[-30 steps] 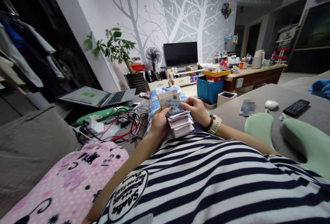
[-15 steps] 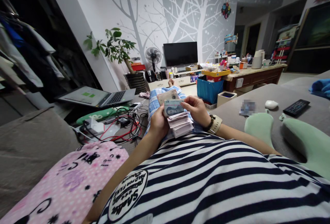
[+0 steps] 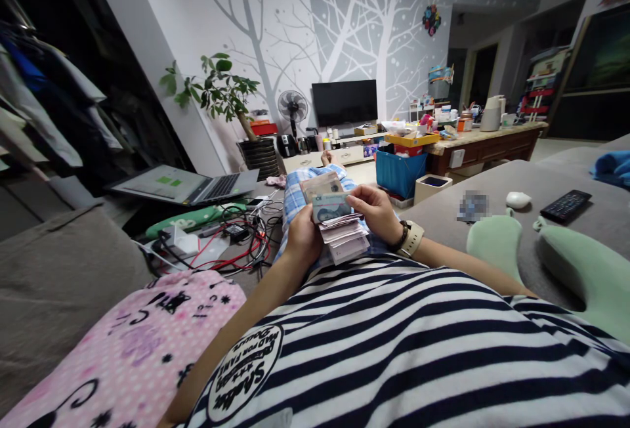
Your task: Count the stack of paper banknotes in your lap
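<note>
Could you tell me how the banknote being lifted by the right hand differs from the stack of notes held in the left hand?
The lifted banknote is a single greenish note, raised at the top by the right hand; the stack of notes is thick, pinkish-white, fanned and gripped by the left hand. Both are paper money held above the lap.

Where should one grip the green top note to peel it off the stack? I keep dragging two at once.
Probably at the free right edge of the green top note, from the right, where the right hand pinches it. The left hand clamps the stack of notes at its left end.
</note>
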Tool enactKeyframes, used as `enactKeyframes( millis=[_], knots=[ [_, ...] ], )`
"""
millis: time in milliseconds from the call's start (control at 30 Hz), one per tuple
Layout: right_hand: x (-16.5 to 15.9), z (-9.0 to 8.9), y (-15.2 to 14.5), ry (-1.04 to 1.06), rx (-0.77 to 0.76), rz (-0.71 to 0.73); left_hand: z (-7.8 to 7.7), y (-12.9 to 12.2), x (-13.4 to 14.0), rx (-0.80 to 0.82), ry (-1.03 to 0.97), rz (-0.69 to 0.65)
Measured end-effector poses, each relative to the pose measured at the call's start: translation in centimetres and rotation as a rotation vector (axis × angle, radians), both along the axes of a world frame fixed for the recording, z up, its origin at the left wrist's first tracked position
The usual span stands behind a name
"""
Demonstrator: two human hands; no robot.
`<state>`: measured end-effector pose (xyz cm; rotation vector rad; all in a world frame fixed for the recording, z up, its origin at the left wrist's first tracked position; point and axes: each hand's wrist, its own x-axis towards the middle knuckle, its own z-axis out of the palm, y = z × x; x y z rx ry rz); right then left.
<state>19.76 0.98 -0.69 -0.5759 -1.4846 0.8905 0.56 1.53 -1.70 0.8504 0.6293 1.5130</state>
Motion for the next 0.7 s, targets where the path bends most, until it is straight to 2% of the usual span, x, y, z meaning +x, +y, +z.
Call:
enactKeyframes(
  millis=[267,367,500,700],
  knots=[
    [-0.16,0.41,-0.50,0.031,0.046,0.047,0.18,-0.80,-0.08,0.036,0.091,-0.025],
    [-0.17,0.35,-0.49,0.015,0.027,0.061,-0.03,-0.76,-0.15,0.058,0.109,-0.002],
    [-0.24,0.04,-0.35,0.003,-0.006,0.075,-0.26,-0.09,-0.06,0.001,0.071,0.053],
    [-0.15,0.08,0.44,0.038,0.015,-0.094,-0.27,-0.17,-0.26,0.007,0.068,-0.001]
  ],
)
